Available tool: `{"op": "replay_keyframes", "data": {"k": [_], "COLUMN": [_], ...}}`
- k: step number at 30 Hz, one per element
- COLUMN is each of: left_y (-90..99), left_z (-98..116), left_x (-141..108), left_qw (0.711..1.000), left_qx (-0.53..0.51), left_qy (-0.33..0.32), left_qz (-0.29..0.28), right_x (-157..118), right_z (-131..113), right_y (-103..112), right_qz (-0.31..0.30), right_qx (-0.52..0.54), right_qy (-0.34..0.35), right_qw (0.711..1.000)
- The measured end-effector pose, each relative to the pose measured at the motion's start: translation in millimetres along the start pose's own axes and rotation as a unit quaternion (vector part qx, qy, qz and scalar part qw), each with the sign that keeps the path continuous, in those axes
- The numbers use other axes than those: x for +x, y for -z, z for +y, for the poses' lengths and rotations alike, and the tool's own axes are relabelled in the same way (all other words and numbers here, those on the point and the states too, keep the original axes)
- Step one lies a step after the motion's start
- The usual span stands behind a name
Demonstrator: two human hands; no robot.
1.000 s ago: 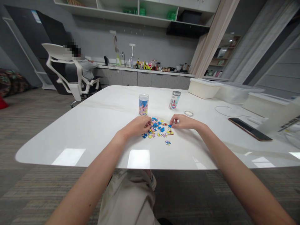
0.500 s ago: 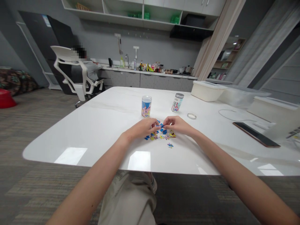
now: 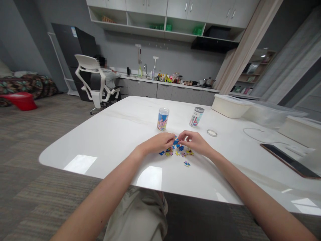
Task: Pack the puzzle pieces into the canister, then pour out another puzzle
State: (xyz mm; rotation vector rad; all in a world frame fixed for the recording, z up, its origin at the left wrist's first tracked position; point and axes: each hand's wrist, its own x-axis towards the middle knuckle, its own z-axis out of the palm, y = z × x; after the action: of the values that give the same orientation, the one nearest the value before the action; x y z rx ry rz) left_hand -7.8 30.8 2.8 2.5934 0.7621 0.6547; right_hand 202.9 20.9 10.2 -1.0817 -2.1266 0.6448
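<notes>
Small jigsaw puzzle pieces (image 3: 181,147), blue, yellow and pink, lie in a loose heap on the white table. My left hand (image 3: 160,142) is over the heap's left side, fingers curled and closed at a blue puzzle piece (image 3: 176,142). Facing it from the right, my right hand (image 3: 194,140) has thumb and forefinger pinched at the edge of the same blue piece; the fingers partly cover it. One loose piece (image 3: 187,163) lies apart, closer to the table's front edge. Behind the hands stands a clear canister (image 3: 163,119) with a blue and pink cartoon print.
A second printed canister (image 3: 196,117) with a grey lid stands behind right, near a whitish ring (image 3: 212,133). Farther right are a dark tablet (image 3: 288,160), a cable, and lidded storage boxes (image 3: 232,106). A person sits on a white chair (image 3: 96,83) at the back left.
The view has swung left and tilted up a little, so everything sits lower and further right. My left fingers have curled in more tightly; both hands stay over the heap.
</notes>
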Motion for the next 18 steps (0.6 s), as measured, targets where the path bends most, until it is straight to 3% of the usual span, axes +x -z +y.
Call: {"op": "replay_keyframes", "data": {"k": [4, 6, 11, 18], "left_y": [-0.4, 0.0, 1.4, 8.1], "left_z": [-1.4, -1.3, -1.0, 1.5], "left_x": [0.1, -0.2, -0.8, -2.5], "left_qw": [1.000, 1.000, 0.999, 0.998], "left_qx": [-0.021, -0.023, 0.021, 0.053], "left_qy": [0.004, 0.004, -0.009, 0.034], "left_qz": [-0.001, 0.006, 0.028, 0.017], "right_x": [-3.1, -3.7, -2.4, -1.2], "right_z": [-3.1, -3.5, -0.2, 3.4], "right_y": [1.5, 1.2, -4.8, -0.6], "right_qz": [0.010, 0.021, 0.002, 0.027], "right_qx": [-0.068, -0.071, 0.045, -0.023], "right_qy": [0.097, 0.110, 0.006, -0.017], "right_qw": [0.993, 0.991, 0.999, 0.999]}}
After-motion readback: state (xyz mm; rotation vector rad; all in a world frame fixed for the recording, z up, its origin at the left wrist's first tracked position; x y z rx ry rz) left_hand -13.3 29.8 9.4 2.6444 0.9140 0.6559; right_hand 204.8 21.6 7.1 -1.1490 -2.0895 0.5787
